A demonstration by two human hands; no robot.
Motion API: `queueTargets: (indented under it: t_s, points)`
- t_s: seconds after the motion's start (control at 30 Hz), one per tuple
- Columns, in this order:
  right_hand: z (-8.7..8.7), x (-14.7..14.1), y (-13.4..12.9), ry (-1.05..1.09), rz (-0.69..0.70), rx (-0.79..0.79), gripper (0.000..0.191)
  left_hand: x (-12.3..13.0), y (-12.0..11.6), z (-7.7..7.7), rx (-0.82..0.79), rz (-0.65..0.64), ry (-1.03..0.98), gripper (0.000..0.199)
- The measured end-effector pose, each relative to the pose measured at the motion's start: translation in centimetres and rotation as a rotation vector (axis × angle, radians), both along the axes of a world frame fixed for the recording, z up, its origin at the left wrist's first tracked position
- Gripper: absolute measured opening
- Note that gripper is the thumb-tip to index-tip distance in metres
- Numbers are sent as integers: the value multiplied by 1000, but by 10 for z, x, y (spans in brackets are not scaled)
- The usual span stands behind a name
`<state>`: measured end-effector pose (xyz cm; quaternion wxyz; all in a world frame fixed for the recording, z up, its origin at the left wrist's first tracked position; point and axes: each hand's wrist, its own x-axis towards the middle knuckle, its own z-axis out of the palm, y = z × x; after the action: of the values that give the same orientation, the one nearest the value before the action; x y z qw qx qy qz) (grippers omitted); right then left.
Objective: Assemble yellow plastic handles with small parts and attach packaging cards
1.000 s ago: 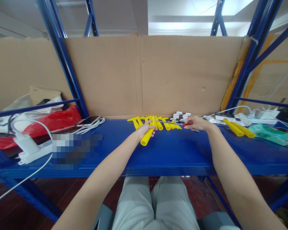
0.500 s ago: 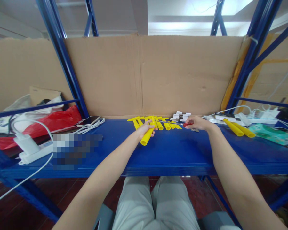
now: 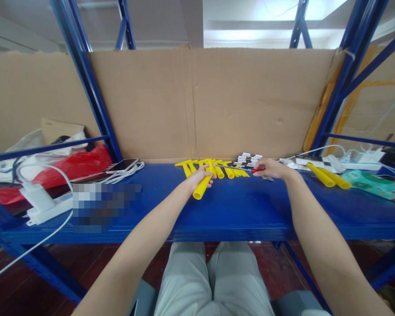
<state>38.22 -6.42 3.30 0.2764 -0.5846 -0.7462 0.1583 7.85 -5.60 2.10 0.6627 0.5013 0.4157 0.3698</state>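
The left hand (image 3: 197, 177) is grasping a yellow, plastic-looking tube with a flared open end (image 3: 201, 189), its fingers wrapping around the middle. The tube is lying along a slanting line, the open end pointing near and slightly left, the narrower end pointing far and slightly right; whether it is resting on the blue metal shelf (image 3: 230, 215) or being held just above it, I cannot tell.

The right hand (image 3: 269, 167) is staying well apart to the right, its fingertips pinching a screwdriver with a red handle and thin metal shaft (image 3: 258, 169). That shaft is running leftward, almost level across the scene, and is meeting the tube's far end crosswise. So the tube is lying to the left of the right fingers, with the left hand being the nearer one; whether the tip is touching or seated is too small to tell.

More yellow T-shaped pieces (image 3: 230, 174) are lying just beyond the left hand, and small flat yellow pieces (image 3: 242, 173) are lying between the hands, beneath the shaft's line.

Compared with the earlier frame, both hands and the tube are keeping practically the same places; any turning of the handle is not showing clearly.
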Motion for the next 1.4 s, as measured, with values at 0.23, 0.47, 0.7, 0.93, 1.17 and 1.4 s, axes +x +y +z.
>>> queueTargets:
  t_s: [0.23,0.47,0.7,0.93,1.17,1.4]
  points:
    - [2,-1,-2,-14,-3,0,29,0,3,-2,4,-9,1,56]
    - [0,0,0,-3,-3,-6,31,1,0,-1,16,-1,23,55]
    - [2,0,-1,-24,25,26,27,1,-2,-1,64,7,82,56]
    - [13,-3,-10,-142,42,-25,28,3,-5,0,78,13,103,55]
    - [12,-9,-16,-69,11,-182,41,2,-3,-4,89,6,93,56]
    - [9,-16,-16,-30,-78,-105,43,3,-3,-6,104,-1,106,55]
